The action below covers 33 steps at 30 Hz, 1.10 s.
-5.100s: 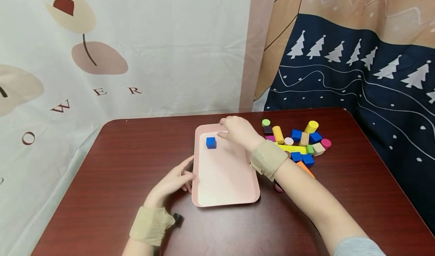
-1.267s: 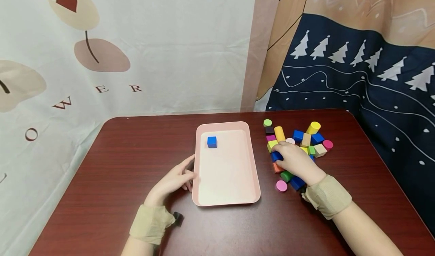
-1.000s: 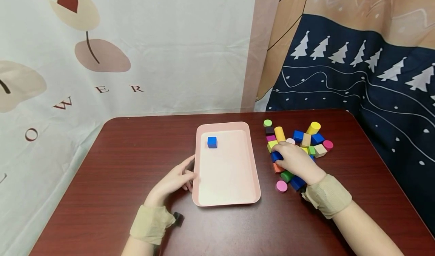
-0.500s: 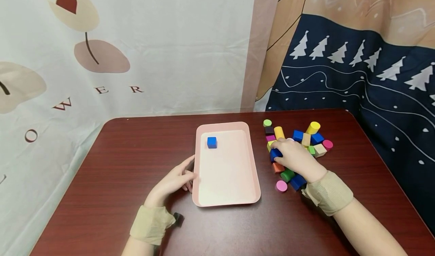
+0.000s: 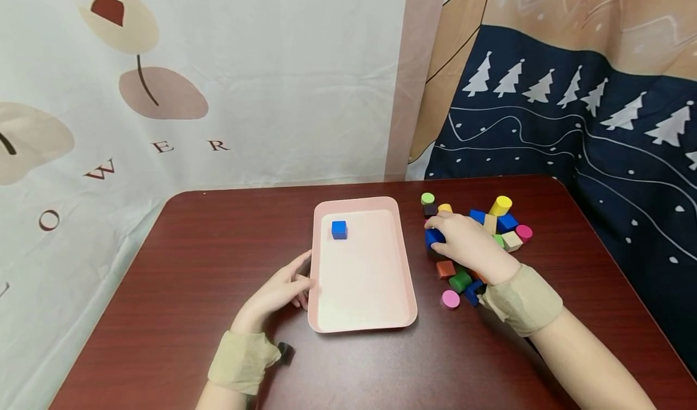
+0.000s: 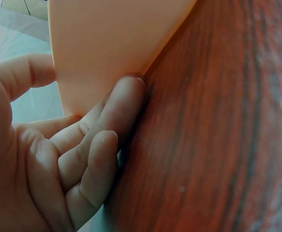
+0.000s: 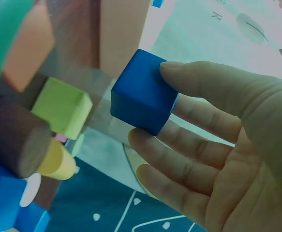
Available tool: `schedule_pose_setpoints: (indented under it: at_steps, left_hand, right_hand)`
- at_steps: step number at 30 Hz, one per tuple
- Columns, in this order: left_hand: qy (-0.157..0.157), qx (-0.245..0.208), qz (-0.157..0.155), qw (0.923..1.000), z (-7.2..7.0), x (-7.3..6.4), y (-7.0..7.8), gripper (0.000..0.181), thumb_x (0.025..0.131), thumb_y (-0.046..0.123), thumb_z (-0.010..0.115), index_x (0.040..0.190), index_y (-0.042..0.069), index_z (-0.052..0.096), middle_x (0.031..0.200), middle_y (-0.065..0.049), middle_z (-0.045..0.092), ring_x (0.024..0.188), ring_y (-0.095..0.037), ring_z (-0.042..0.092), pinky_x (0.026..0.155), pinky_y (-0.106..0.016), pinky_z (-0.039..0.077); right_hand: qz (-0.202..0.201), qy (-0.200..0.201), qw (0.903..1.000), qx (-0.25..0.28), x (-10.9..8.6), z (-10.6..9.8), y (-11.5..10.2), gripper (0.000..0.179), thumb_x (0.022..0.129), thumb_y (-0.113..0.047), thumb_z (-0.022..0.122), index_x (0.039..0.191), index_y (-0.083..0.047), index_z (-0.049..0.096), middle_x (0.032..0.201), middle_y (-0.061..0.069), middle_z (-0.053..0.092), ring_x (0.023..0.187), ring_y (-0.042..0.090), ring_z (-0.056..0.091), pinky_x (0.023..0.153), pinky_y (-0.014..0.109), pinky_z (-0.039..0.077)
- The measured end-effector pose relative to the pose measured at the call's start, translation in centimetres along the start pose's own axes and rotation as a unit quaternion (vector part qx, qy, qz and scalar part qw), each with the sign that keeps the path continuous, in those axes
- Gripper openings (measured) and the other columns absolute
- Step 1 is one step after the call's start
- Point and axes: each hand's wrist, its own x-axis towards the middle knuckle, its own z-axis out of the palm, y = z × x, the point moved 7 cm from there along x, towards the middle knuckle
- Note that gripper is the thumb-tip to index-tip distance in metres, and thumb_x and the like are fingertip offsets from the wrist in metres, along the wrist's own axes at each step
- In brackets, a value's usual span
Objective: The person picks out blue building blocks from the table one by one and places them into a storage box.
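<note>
My right hand (image 5: 471,240) pinches a blue cube (image 7: 143,92) between thumb and fingertips, held above the left side of the block pile. In the right wrist view the cube is tilted, with the thumb on one face and fingers behind it. My left hand (image 5: 280,289) is at the left long side of a pink tray (image 5: 362,301). Its thumb lies over the rim, and the fingers press the outer wall low down, as the left wrist view shows. Another blue cube (image 5: 339,230) sits in the tray near its far left corner.
Several coloured blocks lie right of the tray, among them a yellow cylinder (image 5: 501,205), a green cylinder (image 5: 460,280), an orange-red block (image 5: 445,270), a pink disc (image 5: 450,299) and a beige block (image 5: 512,241). The brown table's (image 5: 179,277) far edge meets printed curtains.
My right hand left the tray for the pile, took hold of a blue cube there and lifted it slightly up and leftward. My left hand has stayed at the tray's side.
</note>
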Motion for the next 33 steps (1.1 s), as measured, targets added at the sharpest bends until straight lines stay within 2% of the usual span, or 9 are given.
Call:
schedule_pose_setpoints:
  at_steps: [7, 11, 17, 26, 33]
  left_hand:
    - [-0.003, -0.012, 0.001, 0.9999, 0.1, -0.1, 0.0, 0.070, 0.092, 0.009, 0.056, 0.152, 0.005, 0.019, 0.074, -0.010, 0.065, 0.056, -0.038, 0.060, 0.049, -0.036, 0.049]
    - [-0.003, -0.004, 0.001, 1.0000, 0.1, 0.0, 0.0, 0.071, 0.092, 0.009, 0.057, 0.152, 0.006, 0.020, 0.073, -0.009, 0.065, 0.055, -0.033, 0.060, 0.049, -0.035, 0.049]
    - [-0.005, -0.003, 0.007, 1.0000, 0.1, 0.0, 0.1, 0.071, 0.091, 0.010, 0.056, 0.152, 0.005, 0.020, 0.071, -0.010, 0.064, 0.052, -0.027, 0.060, 0.048, -0.032, 0.048]
    - [-0.004, 0.000, 0.004, 1.0000, 0.1, 0.2, 0.0, 0.071, 0.091, 0.009, 0.055, 0.152, 0.005, 0.019, 0.071, -0.010, 0.064, 0.053, -0.029, 0.060, 0.048, -0.032, 0.048]
    - [-0.002, -0.005, -0.001, 1.0000, 0.1, 0.2, -0.2, 0.071, 0.091, 0.009, 0.055, 0.152, 0.005, 0.019, 0.069, -0.009, 0.062, 0.052, -0.025, 0.060, 0.048, -0.031, 0.048]
  right_hand:
    - [-0.017, 0.011, 0.9998, -0.003, 0.5, -1.0, -1.2, 0.039, 0.083, -0.015, 0.075, 0.118, -0.002, 0.064, 0.112, 0.015, 0.061, 0.092, 0.026, 0.061, 0.079, 0.041, 0.054]
    - [-0.022, 0.017, 0.9996, -0.004, 0.9, -1.5, -1.9, 0.038, 0.083, -0.015, 0.075, 0.118, -0.003, 0.064, 0.116, 0.016, 0.061, 0.098, 0.028, 0.061, 0.083, 0.043, 0.052]
    - [-0.033, 0.024, 0.9992, 0.000, 1.9, -2.0, -3.2, 0.039, 0.083, -0.016, 0.075, 0.118, -0.003, 0.064, 0.110, 0.012, 0.062, 0.092, 0.025, 0.060, 0.080, 0.041, 0.054]
    - [-0.033, 0.024, 0.9991, 0.015, 3.4, -2.3, -4.5, 0.039, 0.084, -0.018, 0.075, 0.119, -0.004, 0.064, 0.107, 0.011, 0.061, 0.091, 0.023, 0.059, 0.081, 0.038, 0.053]
    - [-0.034, 0.023, 0.9990, 0.015, 4.6, -2.2, -6.0, 0.038, 0.084, -0.018, 0.075, 0.119, -0.007, 0.065, 0.107, 0.010, 0.061, 0.089, 0.023, 0.059, 0.080, 0.038, 0.053]
